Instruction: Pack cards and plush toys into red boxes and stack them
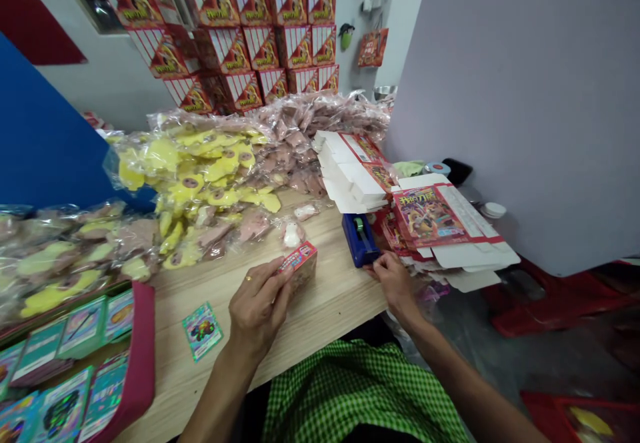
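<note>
the box [304, 266] at the left fingers [273, 283] has a red top; by the right fingers [383, 264], a blue dispenser [356, 248] with green tape [359, 224]; below both, green checked cloth [350, 389]; beyond, yellow packs [200, 169]; underneath, a pale wood-grained bench [333, 296].

The table [330, 299] is smooth wood-grain, the tape dispenser [361, 249] by its right edge plastic, and the far-edge bags [220, 169] crinkly film (clear, glossy).

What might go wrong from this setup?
The right hand, at the blue plastic tape dispenser, could bump the red-and-white flattened cardboard cartons close beside it, and some might slide.

If the left hand pulls back with the small red-topped box, it may brush the loose teal rectangular card.
</note>
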The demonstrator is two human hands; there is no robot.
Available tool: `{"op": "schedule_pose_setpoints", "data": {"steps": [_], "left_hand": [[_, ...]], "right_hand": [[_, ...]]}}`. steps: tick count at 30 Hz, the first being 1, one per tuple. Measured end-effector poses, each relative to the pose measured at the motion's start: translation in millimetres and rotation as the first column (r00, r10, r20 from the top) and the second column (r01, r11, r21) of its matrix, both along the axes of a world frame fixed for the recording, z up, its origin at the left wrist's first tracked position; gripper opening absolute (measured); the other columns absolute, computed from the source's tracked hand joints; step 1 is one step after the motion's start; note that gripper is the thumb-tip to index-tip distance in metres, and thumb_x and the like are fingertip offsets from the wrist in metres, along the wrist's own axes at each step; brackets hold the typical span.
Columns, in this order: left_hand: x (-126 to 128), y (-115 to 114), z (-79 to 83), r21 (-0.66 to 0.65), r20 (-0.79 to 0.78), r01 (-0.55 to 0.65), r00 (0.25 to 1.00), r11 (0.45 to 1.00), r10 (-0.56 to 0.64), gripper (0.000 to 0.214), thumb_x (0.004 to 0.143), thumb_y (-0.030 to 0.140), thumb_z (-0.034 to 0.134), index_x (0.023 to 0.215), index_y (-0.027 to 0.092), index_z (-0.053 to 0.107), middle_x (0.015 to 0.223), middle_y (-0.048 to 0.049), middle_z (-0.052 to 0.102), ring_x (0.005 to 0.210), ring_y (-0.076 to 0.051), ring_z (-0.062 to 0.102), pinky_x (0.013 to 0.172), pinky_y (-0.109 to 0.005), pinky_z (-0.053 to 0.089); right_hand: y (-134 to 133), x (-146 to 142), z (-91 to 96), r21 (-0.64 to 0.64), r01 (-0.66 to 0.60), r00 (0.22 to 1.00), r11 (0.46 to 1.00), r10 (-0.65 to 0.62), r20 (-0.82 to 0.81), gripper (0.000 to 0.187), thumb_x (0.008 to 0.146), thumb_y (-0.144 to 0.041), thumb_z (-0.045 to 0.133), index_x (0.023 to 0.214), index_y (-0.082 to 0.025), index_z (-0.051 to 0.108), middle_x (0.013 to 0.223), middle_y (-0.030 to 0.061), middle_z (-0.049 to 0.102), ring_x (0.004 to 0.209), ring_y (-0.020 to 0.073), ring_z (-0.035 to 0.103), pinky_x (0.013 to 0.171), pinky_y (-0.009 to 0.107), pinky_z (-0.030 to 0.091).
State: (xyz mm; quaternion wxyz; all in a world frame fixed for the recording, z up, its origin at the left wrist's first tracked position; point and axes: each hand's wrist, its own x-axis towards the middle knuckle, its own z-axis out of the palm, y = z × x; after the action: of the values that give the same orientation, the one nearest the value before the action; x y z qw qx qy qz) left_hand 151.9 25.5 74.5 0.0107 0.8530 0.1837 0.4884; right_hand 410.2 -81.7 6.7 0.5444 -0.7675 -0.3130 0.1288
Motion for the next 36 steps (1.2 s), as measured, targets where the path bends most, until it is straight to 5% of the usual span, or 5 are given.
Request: {"op": "schedule_pose_setpoints", "data": {"steps": [6, 10, 15, 30, 36], "left_hand": [[3.0, 0.4, 3.0, -0.078, 0.050, 0.007, 0.999, 0.997, -0.003, 0.009, 0.091, 0.010, 0.068, 0.098, 0.015, 0.071, 0.099, -0.0116, 0.078, 0.092, -0.019, 0.075, 0.082, -0.031, 0.062], [2.8, 1.0, 1.3, -0.091, 0.055, -0.002, 0.998, 0.996, 0.007, 0.010, 0.091, 0.010, 0.068, 0.098, 0.016, 0.071, 0.101, -0.0112, 0.078, 0.093, -0.020, 0.076, 0.082, -0.031, 0.063], [0.3, 3.1, -0.2, -0.048, 0.030, -0.003, 1.000, 0.999, 0.004, 0.008, 0.093, 0.013, 0.067, 0.099, 0.016, 0.072, 0.102, -0.0123, 0.078, 0.093, -0.020, 0.076, 0.081, -0.031, 0.062], [1.2, 1.0, 0.8, -0.086, -0.002, 0.005, 1.000, 0.996, -0.006, 0.032, 0.094, 0.012, 0.064, 0.126, 0.017, 0.062, 0.103, -0.0085, 0.073, 0.090, -0.018, 0.070, 0.079, -0.029, 0.059], [-3.7, 8.7, 11.2, -0.287, -0.027, 0.127, 0.990, 0.949, -0.141, 0.025, 0.096, 0.015, 0.061, 0.118, 0.019, 0.071, 0.099, -0.0071, 0.069, 0.088, -0.016, 0.068, 0.073, -0.027, 0.057]], "right_hand": [[-17.3, -38.7, 43.1, 0.049, -0.212, 0.968, 0.976, 0.202, 0.149, 0.017, 0.092, -0.034, 0.051, 0.079, -0.024, 0.055, 0.078, 0.0029, 0.061, 0.075, 0.0215, 0.059, 0.072, 0.035, 0.047], [2.7, -76.8, 75.5, 0.217, -0.549, 0.811, 0.807, 0.577, -0.094, 0.018, 0.097, -0.036, 0.052, 0.087, -0.023, 0.056, 0.062, -0.0042, 0.054, 0.054, 0.0139, 0.050, 0.052, 0.026, 0.039], [37.0, -99.7, 90.5, 0.347, -0.633, 0.646, 0.692, 0.719, -0.257, 0.047, 0.090, -0.032, 0.057, 0.135, -0.017, 0.057, 0.057, -0.0079, 0.056, 0.045, 0.0107, 0.045, 0.046, 0.023, 0.038], [58.5, -105.6, 91.6, 0.197, -0.617, 0.659, 0.762, 0.637, -0.400, 0.083, 0.076, -0.034, 0.056, 0.152, -0.005, 0.038, 0.050, -0.0079, 0.059, 0.036, 0.0132, 0.048, 0.037, 0.023, 0.039], [53.7, -109.2, 84.3, 0.385, -0.544, 0.567, 0.746, 0.665, -0.487, 0.099, 0.079, -0.032, 0.064, 0.162, -0.008, 0.016, 0.057, -0.0080, 0.062, 0.047, 0.0127, 0.053, 0.048, 0.022, 0.044]]}}
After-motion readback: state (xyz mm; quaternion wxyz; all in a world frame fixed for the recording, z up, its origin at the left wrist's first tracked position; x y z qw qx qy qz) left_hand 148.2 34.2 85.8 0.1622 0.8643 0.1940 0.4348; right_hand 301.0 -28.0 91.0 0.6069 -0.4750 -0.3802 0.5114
